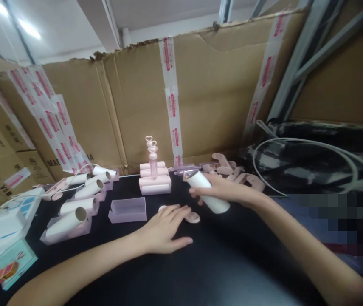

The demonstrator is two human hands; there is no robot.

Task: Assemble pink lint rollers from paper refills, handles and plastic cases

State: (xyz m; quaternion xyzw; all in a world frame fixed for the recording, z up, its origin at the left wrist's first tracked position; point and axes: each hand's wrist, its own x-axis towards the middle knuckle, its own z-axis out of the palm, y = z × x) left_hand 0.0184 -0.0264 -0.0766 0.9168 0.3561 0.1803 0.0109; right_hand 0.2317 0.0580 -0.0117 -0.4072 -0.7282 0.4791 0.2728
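Head view: my right hand [224,190] grips a white roll [207,192], its long axis slanting down to the right. My left hand [165,227] lies flat, fingers spread, on the surface [226,263], touching a pink disc [192,217] just below the roll.

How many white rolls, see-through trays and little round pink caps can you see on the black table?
White rolls: 5, four lying in trays on the left and one in the right hand, roll at.
See-through trays with no roll: 1.
Round pink caps: 2, by the left hand, one at.
Total: 8.
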